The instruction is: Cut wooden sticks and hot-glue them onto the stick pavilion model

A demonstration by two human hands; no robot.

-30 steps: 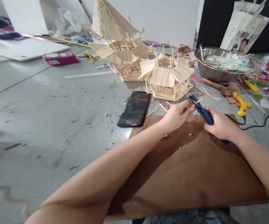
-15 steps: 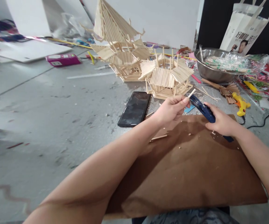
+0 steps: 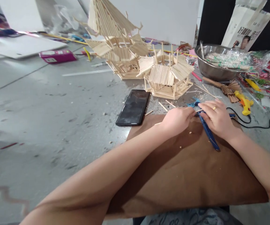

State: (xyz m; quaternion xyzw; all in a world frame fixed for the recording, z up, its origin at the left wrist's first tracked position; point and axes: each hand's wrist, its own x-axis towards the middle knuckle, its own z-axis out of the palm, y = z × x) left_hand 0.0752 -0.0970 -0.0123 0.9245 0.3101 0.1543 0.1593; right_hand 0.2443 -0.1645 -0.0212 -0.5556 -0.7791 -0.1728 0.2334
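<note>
My left hand (image 3: 178, 120) is closed, its fingertips pinching one end of a short thin wooden stick (image 3: 198, 110). At the stick's other end, the fingers of my right hand (image 3: 219, 120), with a ring on one of them, are pinched together. Blue-handled pliers (image 3: 208, 132) lie with handles spread at the far edge of a brown board (image 3: 196, 175), partly hidden under my right hand. Small cut bits are scattered on the board. Just beyond the hands stands a small pavilion made of wooden sticks (image 3: 162, 76).
A taller stick-built tower (image 3: 123, 54) stands behind the pavilion. Left of the hands lies a black phone (image 3: 133, 107). To the right are a yellow glue gun (image 3: 244, 103) with a black cord and a metal bowl (image 3: 217, 73) holding wrapped sticks. Loose sticks (image 3: 163, 107) lie near the board.
The pliers have left my right hand's grip and now lie spread on the board. My right hand has moved left to the stick, and the left hand has lowered slightly.
</note>
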